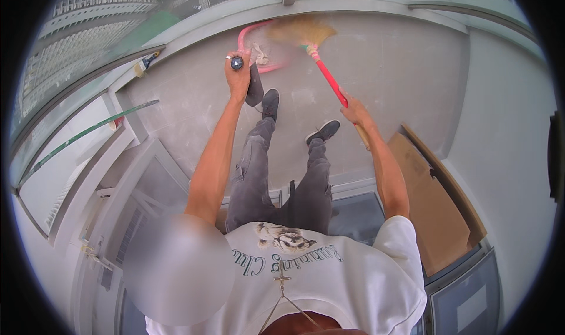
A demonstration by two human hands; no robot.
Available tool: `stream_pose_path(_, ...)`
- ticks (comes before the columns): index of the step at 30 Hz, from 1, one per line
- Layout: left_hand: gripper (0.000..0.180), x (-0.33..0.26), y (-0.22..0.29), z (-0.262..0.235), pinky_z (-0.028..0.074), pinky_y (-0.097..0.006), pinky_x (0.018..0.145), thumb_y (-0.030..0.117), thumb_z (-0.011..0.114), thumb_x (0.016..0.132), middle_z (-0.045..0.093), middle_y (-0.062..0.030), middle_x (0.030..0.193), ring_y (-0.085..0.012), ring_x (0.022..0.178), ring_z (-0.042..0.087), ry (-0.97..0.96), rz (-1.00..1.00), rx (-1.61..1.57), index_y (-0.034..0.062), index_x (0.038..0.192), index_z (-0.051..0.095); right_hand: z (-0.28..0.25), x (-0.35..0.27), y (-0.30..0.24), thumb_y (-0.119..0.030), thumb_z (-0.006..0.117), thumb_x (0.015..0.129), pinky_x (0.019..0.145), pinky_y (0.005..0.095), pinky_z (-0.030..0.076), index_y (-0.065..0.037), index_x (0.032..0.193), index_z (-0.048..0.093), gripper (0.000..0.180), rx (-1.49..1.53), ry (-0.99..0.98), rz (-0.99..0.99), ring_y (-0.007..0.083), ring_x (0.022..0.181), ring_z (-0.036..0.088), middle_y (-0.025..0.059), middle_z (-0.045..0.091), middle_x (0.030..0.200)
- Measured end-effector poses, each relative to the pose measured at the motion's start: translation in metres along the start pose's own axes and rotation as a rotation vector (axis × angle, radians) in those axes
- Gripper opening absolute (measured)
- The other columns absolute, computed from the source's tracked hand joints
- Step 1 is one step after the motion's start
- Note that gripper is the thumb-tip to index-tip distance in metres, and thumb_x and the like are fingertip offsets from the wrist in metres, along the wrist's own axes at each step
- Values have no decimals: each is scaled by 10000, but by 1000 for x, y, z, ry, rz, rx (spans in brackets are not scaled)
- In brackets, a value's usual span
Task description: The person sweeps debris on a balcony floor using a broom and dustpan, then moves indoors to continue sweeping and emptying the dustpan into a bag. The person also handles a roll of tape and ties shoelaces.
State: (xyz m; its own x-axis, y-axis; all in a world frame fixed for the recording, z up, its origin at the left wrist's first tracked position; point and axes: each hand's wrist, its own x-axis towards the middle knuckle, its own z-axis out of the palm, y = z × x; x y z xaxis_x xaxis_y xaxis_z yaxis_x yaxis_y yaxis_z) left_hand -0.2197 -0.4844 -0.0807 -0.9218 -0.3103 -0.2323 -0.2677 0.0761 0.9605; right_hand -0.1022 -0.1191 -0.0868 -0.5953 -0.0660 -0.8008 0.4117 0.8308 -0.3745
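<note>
My right hand is closed around the red handle of a broom. Its straw-coloured bristles, blurred by motion, reach the floor near the far wall. My left hand is wrapped round the upright handle of a dustpan, whose dark round end points up. Only the pan's pink rim shows plainly; its right part is blurred next to the bristles. Crumpled whitish scraps lie within the pink rim. Just below my left hand is a dark grey rounded shape that I cannot make out.
My dark shoes stand on the dusty tiled floor. Flat cardboard leans at the right, beside framed panels. A brush rests on the left ledge, near a green-edged glass pane. Windows curve along the far side.
</note>
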Motion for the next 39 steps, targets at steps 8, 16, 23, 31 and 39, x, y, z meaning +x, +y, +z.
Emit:
stream_pose_path(8,196,-9,11,-32,438,-259,739,149,675,910,583,-22,827,-109,775,512,-29,-27,87,40,847,525,11,-162,-2,-44,510,843,464,343,491,-255,1538,193,792,738,286,430,213,534,589,112,594,835)
stream_pose_path(16,189,-24,9,-87,439,-270,798,142,672,910,612,-45,881,-118,836,529,-116,-35,159,36,854,526,134,-54,-34,6,498,854,367,261,401,-242,1503,179,764,1516,116,600,99,452,448,16,463,684)
stream_pose_path(23,204,-21,-1,-117,434,-263,795,159,679,910,614,-38,904,-112,837,526,-121,-57,169,43,843,524,132,-183,-99,-23,539,878,403,246,376,-271,1544,151,810,1613,-133,427,83,471,415,0,442,691)
stream_pose_path(31,210,-11,-8,-159,428,-255,781,184,686,907,621,-32,903,-106,823,519,24,-78,118,52,846,535,41,-114,-40,-6,489,858,389,234,394,-236,1545,105,819,1381,326,411,83,463,425,11,447,690)
stream_pose_path(39,195,4,-22,-201,406,-241,733,224,697,907,545,11,836,-84,773,474,100,-83,103,83,880,564,148,49,-135,-65,540,811,485,346,469,-90,1530,193,798,625,318,251,181,554,538,73,547,745)
